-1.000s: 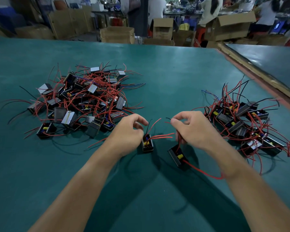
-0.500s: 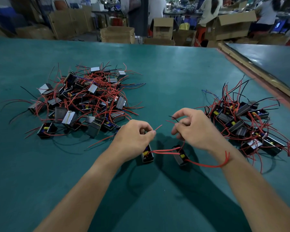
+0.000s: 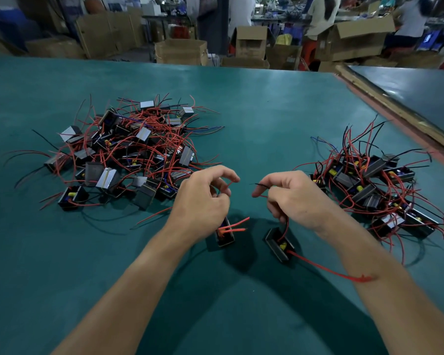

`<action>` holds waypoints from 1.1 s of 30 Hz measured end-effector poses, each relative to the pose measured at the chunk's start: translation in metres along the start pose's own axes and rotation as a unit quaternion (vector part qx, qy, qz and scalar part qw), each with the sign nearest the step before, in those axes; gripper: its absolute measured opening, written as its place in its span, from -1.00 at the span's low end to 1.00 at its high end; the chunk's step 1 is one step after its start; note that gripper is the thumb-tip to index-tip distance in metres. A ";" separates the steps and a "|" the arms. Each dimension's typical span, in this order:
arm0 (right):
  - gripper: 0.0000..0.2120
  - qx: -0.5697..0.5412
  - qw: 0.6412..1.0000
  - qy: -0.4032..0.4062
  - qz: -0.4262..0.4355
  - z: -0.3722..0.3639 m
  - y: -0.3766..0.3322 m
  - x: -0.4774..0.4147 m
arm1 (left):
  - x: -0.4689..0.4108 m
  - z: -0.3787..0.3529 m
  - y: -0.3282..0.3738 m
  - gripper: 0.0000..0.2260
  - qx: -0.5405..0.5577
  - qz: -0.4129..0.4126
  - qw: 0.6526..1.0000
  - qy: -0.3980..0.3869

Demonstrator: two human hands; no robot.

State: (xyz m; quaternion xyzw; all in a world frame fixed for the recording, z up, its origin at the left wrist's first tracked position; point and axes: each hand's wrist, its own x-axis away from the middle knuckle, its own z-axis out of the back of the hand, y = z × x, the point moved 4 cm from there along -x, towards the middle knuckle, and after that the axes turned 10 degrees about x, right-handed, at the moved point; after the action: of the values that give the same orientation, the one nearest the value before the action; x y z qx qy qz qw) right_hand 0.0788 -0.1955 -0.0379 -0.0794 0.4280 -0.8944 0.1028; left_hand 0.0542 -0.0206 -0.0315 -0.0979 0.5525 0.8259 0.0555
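Left hand (image 3: 203,201): pinches a red wire (image 3: 228,186), over the left box (image 3: 225,237).
Right hand (image 3: 295,198): grips wires (image 3: 285,228) from the right box (image 3: 273,243).
In right box: a yellow part (image 3: 283,245).

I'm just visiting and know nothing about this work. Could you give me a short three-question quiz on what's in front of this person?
1. True or false: the left hand pinches a red wire, the right hand a black wire.
2. The table top is: A teal-green, B white, C yellow.
3. Fill in: most wires in the left pile are ____.
Key: 1 true; 2 A; 3 red.
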 end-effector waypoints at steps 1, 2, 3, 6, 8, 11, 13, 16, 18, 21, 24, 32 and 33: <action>-0.67 -0.005 1.000 -0.004 0.004 -0.001 -0.001 0.000 | 0.000 0.000 0.001 -0.63 0.009 -0.003 1.000 0.001; -0.68 -0.010 1.000 -0.005 0.008 -0.001 -0.001 0.000 | 0.001 0.000 0.001 -0.65 0.017 -0.006 1.000 0.001; -0.69 -0.012 1.000 -0.002 0.012 -0.001 -0.001 0.001 | 0.002 -0.001 0.002 -0.66 0.025 -0.009 1.000 0.000; -0.82 0.002 0.999 0.016 0.031 0.000 0.000 0.002 | 0.002 -0.001 0.004 -0.76 0.040 -0.017 0.999 0.000; -0.81 0.020 0.999 0.023 0.039 0.001 -0.001 0.002 | 0.002 -0.001 0.003 -0.88 0.048 -0.023 0.999 0.005; -0.81 0.008 0.999 0.023 0.043 0.001 -0.003 0.003 | 0.000 -0.002 0.002 -0.94 0.068 -0.031 0.997 0.001; -0.80 -0.017 0.999 0.018 0.040 0.000 -0.003 0.003 | 0.000 -0.001 0.002 -0.94 0.071 -0.037 0.997 0.001; -0.77 -0.019 0.999 0.014 0.037 0.001 -0.005 0.003 | 0.000 0.000 0.003 -0.95 0.069 -0.043 0.997 0.006; -0.75 -0.018 0.999 0.014 0.036 0.000 -0.006 0.003 | 0.000 0.001 0.005 -0.94 0.072 -0.051 0.996 0.014; -0.73 -0.028 0.999 0.017 0.031 0.001 -0.005 0.003 | 0.002 0.003 0.008 -0.91 0.073 -0.061 0.995 0.025; -0.77 -0.047 0.998 0.029 0.026 0.001 -0.005 0.003 | 0.002 0.004 0.010 -0.88 0.074 -0.067 0.994 0.035; -0.79 -0.063 0.995 0.072 0.030 0.007 -0.006 0.003 | 0.001 0.003 0.007 -0.85 0.080 -0.058 0.995 0.032; -0.81 -0.065 0.995 0.071 0.031 0.006 -0.006 0.003 | 0.001 0.002 0.006 -0.85 0.083 -0.054 0.995 0.029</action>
State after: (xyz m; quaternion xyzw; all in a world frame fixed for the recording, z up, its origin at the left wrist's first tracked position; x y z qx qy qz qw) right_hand 0.0762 -0.1975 -0.0292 -0.0090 0.4939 -0.8643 0.0947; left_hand 0.0522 -0.0213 -0.0252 -0.1468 0.6144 0.7698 0.0918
